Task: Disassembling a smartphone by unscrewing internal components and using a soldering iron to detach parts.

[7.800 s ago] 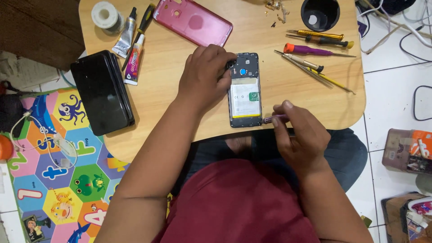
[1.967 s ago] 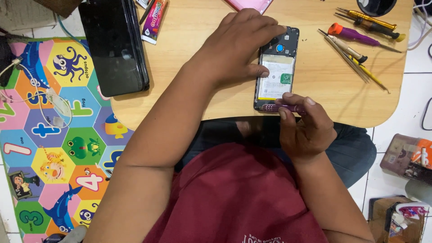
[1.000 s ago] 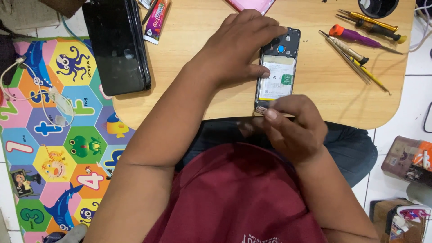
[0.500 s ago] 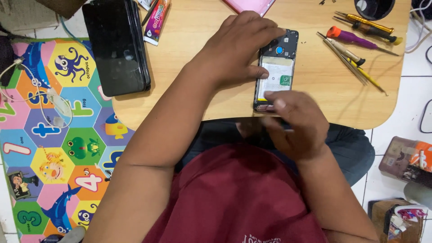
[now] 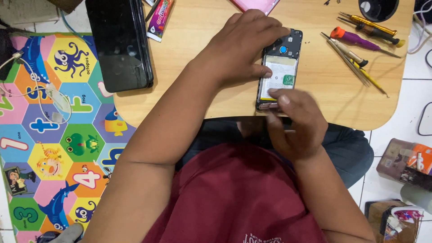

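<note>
Left hand [image 5: 240, 47]: fingers spread flat, pinning the opened phone [image 5: 280, 69] to the far-centre of the wooden table [image 5: 202, 96]. Right hand [image 5: 297, 123]: curled at the phone's near end, fingertips on its bottom edge; a thin tool may sit in the grip, too blurred to confirm. Step judged: working the lower assembly; next move calls for steady, fine fingertip pressure.

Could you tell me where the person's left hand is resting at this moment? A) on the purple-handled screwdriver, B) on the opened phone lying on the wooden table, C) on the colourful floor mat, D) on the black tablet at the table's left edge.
B: the left hand lies flat across the opened phone, pinning it to the wooden table, while the right hand works at the phone's lower end.
</note>
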